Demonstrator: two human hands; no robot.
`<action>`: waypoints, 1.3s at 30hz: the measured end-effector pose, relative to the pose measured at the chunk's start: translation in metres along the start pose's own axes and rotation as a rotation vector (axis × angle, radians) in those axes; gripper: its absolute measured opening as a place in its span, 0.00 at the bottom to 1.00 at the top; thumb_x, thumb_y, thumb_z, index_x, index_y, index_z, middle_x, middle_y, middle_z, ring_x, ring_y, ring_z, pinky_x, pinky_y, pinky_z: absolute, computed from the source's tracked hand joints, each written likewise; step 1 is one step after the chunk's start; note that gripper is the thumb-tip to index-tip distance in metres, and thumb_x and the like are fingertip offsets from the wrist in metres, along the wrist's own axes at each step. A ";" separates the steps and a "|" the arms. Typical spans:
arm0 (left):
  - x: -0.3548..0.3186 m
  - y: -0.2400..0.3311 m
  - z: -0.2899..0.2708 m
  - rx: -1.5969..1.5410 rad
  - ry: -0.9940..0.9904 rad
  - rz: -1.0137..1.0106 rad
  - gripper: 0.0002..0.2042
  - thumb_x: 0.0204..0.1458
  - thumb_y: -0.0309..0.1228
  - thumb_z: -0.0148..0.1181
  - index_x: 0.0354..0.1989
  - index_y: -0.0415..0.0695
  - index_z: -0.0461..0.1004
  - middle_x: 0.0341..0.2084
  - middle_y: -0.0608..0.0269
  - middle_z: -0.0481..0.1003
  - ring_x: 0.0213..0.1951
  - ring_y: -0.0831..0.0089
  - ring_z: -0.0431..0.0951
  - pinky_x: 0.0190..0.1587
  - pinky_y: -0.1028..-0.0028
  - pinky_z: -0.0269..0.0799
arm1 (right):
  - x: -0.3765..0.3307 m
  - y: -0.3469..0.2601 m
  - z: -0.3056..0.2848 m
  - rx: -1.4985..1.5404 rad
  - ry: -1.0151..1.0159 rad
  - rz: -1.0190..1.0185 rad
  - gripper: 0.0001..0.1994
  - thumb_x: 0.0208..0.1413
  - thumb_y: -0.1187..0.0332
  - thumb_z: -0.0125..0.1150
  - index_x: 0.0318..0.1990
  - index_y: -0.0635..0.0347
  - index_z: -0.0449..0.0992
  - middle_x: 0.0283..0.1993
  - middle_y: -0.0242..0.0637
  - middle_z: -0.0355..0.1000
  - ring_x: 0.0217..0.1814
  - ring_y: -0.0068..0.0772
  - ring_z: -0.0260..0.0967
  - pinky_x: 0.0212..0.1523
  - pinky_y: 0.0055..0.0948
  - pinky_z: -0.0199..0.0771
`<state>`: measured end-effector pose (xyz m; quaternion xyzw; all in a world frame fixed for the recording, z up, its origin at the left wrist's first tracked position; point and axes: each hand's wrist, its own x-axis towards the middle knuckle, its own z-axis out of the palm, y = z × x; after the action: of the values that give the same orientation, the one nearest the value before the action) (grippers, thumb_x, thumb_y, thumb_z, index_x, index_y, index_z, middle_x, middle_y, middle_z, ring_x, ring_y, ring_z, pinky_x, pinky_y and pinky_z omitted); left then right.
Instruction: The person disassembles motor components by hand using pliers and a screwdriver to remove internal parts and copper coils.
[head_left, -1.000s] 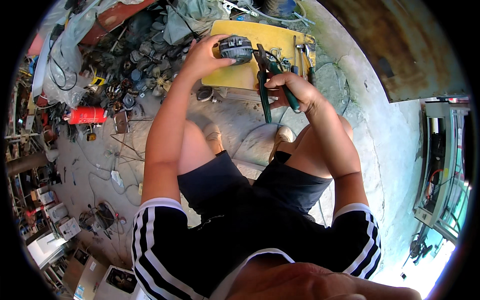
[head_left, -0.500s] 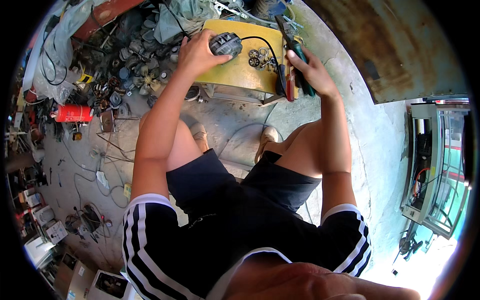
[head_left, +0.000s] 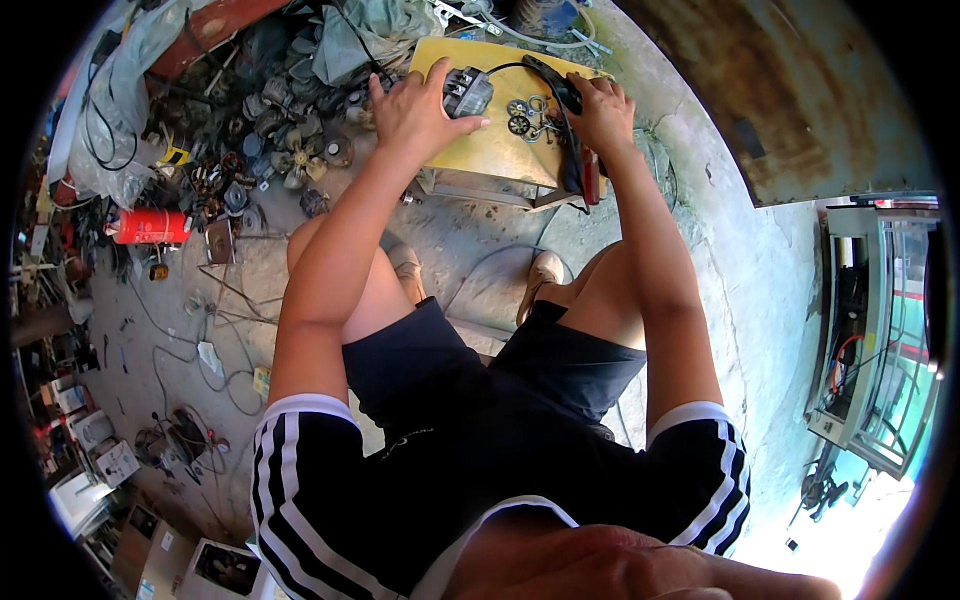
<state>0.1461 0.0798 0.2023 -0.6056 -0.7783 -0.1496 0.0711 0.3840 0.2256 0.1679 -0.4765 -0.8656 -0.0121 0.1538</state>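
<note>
A small grey finned motor (head_left: 467, 92) with a black cable sits on the yellow-topped table (head_left: 455, 150). My left hand (head_left: 412, 112) is at its left side, fingers spread and thumb stretched out along the near edge. At the table's right side my right hand (head_left: 603, 112) is closed over the pliers (head_left: 552, 82); only their dark end shows, the handles are hidden under the hand. Several small round metal parts (head_left: 530, 118) lie between the hands. Beside my right wrist, a red-handled tool (head_left: 590, 178) lies along the table's right edge.
Piled motor parts (head_left: 290, 120) and clear plastic bags crowd the left. A red cylinder (head_left: 150, 226) stands on the floor there, among loose cables. A rusty metal sheet (head_left: 770, 110) hangs over the upper right. A glass-sided cabinet (head_left: 870, 340) stands at far right.
My left hand has loosened from the motor and spread its fingers. My right hand has moved up and slightly left with the pliers, whose green handles no longer show.
</note>
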 end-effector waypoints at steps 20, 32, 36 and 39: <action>0.046 -0.052 -0.004 -0.382 -0.469 0.375 0.47 0.35 0.32 0.74 0.69 0.64 0.56 0.65 0.62 0.62 0.69 0.58 0.55 0.68 0.45 0.43 | -0.025 -0.112 -0.007 0.571 -0.103 -0.094 0.49 0.38 0.52 0.78 0.64 0.70 0.57 0.58 0.60 0.66 0.62 0.53 0.66 0.59 0.41 0.68; 0.034 -0.049 -0.012 -0.228 -0.393 0.311 0.48 0.32 0.46 0.76 0.67 0.59 0.60 0.65 0.60 0.61 0.70 0.57 0.52 0.70 0.44 0.35 | -0.005 -0.102 0.009 0.610 -0.138 -0.192 0.48 0.33 0.53 0.80 0.62 0.67 0.63 0.57 0.53 0.70 0.61 0.51 0.67 0.61 0.39 0.66; 0.034 -0.053 -0.011 -0.203 -0.400 0.303 0.47 0.32 0.49 0.76 0.67 0.60 0.61 0.65 0.60 0.61 0.70 0.58 0.52 0.71 0.45 0.35 | -0.005 -0.104 -0.002 0.517 -0.153 -0.193 0.47 0.34 0.51 0.79 0.62 0.66 0.64 0.56 0.52 0.71 0.61 0.50 0.68 0.61 0.38 0.66; 0.036 -0.052 -0.009 -0.195 -0.388 0.313 0.47 0.31 0.49 0.76 0.67 0.60 0.62 0.65 0.61 0.62 0.70 0.59 0.53 0.71 0.45 0.35 | -0.005 -0.101 0.001 0.506 -0.128 -0.204 0.47 0.35 0.50 0.79 0.62 0.65 0.64 0.56 0.53 0.71 0.60 0.51 0.68 0.61 0.39 0.66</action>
<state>0.0857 0.0980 0.2137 -0.7399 -0.6563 -0.0922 -0.1158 0.3028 0.1671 0.1785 -0.3329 -0.8926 0.2190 0.2109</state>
